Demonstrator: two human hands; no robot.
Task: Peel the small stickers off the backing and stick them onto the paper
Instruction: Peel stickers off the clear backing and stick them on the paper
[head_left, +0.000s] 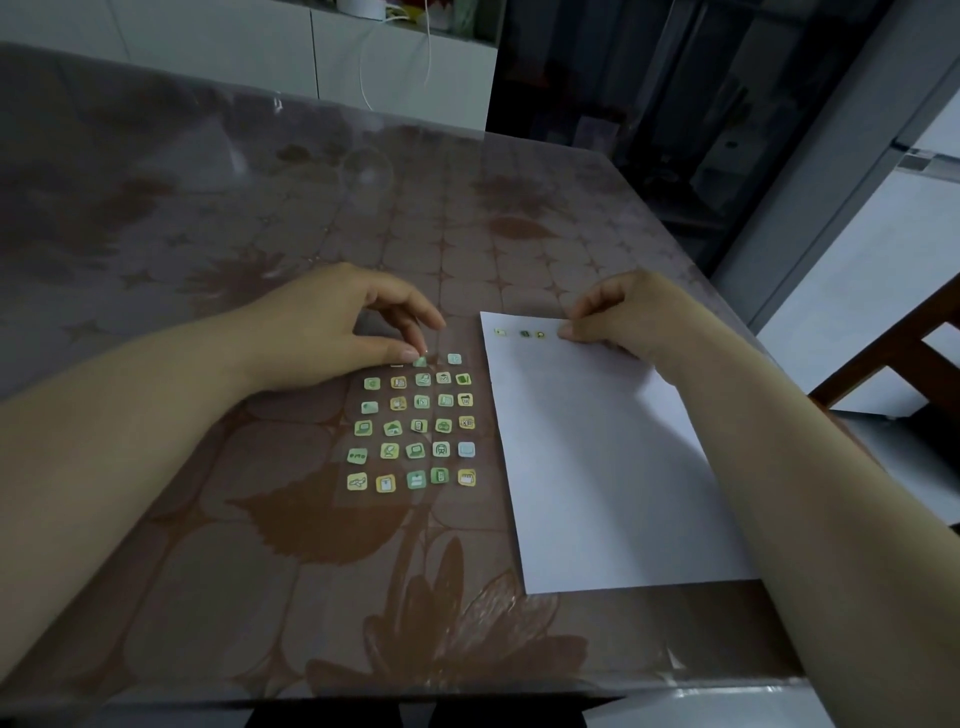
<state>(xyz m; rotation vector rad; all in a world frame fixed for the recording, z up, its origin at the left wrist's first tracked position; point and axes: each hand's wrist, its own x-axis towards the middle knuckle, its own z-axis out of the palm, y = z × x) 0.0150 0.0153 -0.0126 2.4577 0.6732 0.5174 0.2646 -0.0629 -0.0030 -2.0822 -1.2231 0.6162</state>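
Observation:
A clear backing sheet (413, 428) with several small green and yellow square stickers lies on the table, left of a white paper (597, 457). My left hand (337, 332) pinches a small green sticker (420, 361) in the sheet's top row between thumb and forefinger. My right hand (623, 317) rests on the paper's top edge, fingers curled, fingertips pressing down at a spot right of three stickers (524, 333) stuck along the top of the paper. Whether a sticker lies under those fingertips is hidden.
The table (260, 208) wears a brown flower-patterned cover under clear plastic. A wooden chair (904, 353) stands at the right, past the table edge. White cabinets (363, 62) run behind the table's far edge.

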